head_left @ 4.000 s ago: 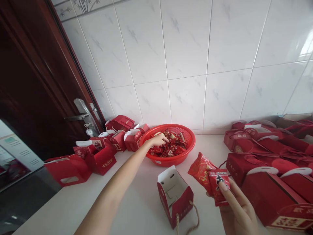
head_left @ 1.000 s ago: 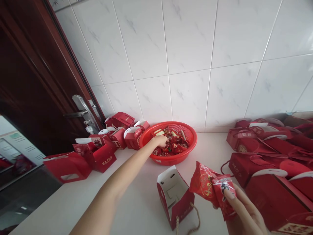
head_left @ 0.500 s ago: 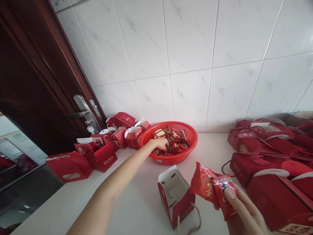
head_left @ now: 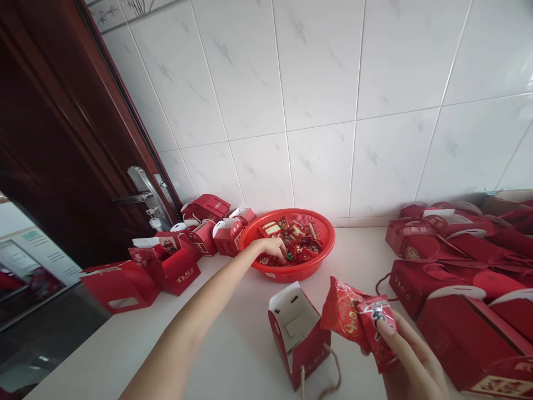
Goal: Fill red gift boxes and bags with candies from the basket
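The bare left arm (head_left: 200, 314) reaches forward, its left hand (head_left: 271, 248) bent downward at the fingers (head_left: 282, 251). The right hand (head_left: 412, 355) pinches, thumb (head_left: 391, 332) foremost, nearer the body.

2 red packets (head_left: 353, 318) in right grip (head_left: 410, 355).

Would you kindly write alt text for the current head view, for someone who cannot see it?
A person's left hand reaches into a red basket of wrapped packets while the right hand holds two red packets. Nearer the camera, an open red box with a rope handle sits on a white table, more red boxes to either side, tiled wall behind.
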`<state>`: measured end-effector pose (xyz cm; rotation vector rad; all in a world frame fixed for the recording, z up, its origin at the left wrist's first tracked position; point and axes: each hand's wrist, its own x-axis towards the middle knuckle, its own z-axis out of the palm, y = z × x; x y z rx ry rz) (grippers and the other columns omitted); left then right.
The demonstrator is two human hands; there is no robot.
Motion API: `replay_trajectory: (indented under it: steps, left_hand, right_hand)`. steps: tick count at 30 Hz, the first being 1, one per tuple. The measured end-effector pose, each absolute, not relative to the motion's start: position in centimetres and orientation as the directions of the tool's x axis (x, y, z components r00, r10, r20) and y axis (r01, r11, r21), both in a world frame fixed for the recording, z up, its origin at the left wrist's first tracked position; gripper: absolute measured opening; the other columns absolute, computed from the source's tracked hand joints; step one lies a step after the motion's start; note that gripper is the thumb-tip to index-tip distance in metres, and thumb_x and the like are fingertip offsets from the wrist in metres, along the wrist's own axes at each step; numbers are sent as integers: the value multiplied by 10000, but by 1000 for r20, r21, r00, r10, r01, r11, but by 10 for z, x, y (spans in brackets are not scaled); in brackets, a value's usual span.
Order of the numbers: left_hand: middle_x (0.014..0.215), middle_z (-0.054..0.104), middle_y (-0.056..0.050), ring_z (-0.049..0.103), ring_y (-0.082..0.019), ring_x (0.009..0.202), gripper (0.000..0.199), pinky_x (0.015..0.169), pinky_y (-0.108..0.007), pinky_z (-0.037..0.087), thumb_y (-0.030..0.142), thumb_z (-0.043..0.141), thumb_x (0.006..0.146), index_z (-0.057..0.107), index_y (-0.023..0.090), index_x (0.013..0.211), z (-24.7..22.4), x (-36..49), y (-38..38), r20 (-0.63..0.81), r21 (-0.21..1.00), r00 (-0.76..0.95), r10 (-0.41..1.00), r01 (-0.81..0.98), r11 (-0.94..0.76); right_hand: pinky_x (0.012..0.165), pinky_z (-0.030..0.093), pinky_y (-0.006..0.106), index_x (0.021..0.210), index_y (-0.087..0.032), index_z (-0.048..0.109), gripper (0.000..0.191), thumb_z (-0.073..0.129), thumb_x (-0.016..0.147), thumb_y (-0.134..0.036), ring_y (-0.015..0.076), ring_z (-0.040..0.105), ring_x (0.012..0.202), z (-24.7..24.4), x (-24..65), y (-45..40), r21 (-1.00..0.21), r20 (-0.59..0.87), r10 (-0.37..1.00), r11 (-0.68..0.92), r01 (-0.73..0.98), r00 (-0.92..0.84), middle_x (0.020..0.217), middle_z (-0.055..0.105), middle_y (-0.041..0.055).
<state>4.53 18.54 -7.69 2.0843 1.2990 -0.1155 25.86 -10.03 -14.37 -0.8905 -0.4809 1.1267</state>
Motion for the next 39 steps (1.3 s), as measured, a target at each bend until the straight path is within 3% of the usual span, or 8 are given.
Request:
replay_trajectory:
  steps: [4,8,13,18,23,27,33,39]
  left_hand:
    - [665,726,6,639,-179,674,159,611,-248,469,176,781,507,767,188,665,-72,43,186,-296,548,496,816,788,-280]
    - [844,744,-46,627,-181,779,204,663,-261,469,331,729,663,782,168,774,-58,33,178,-91,645,485,869,694,-320]
    - [835,700,-50,559,-133,684,438,584,-239,416,488,794,667,765,153,948,-43,24,143,109,918,458,882,295,-267]
    - [690,626,-11,418,-71,550,464,490,-206,294,533,844,648,735,147,882,-34,25,91,81,971,469,879,160,-175]
    - [760,673,-31,450,-69,574,471,520,-211,329,462,862,643,734,145,966,-31,29,51,61,995,487,871,36,-90]
    - [851,715,-66,542,-100,649,447,559,-227,385,447,824,693,758,138,1009,-28,31,32,41,992,521,853,83,-99]
    - [908,769,-62,674,-206,860,298,783,-301,506,403,781,741,789,174,930,-26,33,13,62,868,643,764,343,-359]
    - [886,793,-40,671,-188,750,226,631,-261,450,333,706,790,811,188,928,-28,37,2,-3,682,688,726,532,-501]
  right_hand:
    - [561,542,282,946,-240,805,357,865,667,-454,191,596,664,-146,262,-102,-817,-67,923,168,-551,380,857,725,78]
    - [559,544,289,922,-228,801,350,869,659,-449,191,593,660,-141,261,-103,-827,-62,924,164,-537,378,858,720,80]
    - [541,515,252,871,-200,773,331,846,693,-469,149,555,628,-121,250,-105,-846,-44,893,206,-492,448,814,676,55]
    - [527,492,228,812,-182,744,351,831,695,-501,124,540,598,-113,242,-102,-859,5,878,249,-447,479,753,638,32]
    - [530,506,230,852,-188,749,327,835,706,-468,127,549,635,-116,243,-97,-852,59,867,303,-428,495,803,635,23]
    - [518,511,231,822,-177,751,305,848,691,-435,124,546,616,-116,244,-94,-840,55,862,313,-444,504,775,640,20]
    - [510,545,250,741,-170,744,273,860,668,-406,130,553,620,-110,249,-91,-827,65,850,339,-449,522,758,629,17]
    - [508,533,231,735,-170,746,275,872,657,-402,115,556,604,-101,253,-89,-828,85,859,342,-444,505,738,641,14]
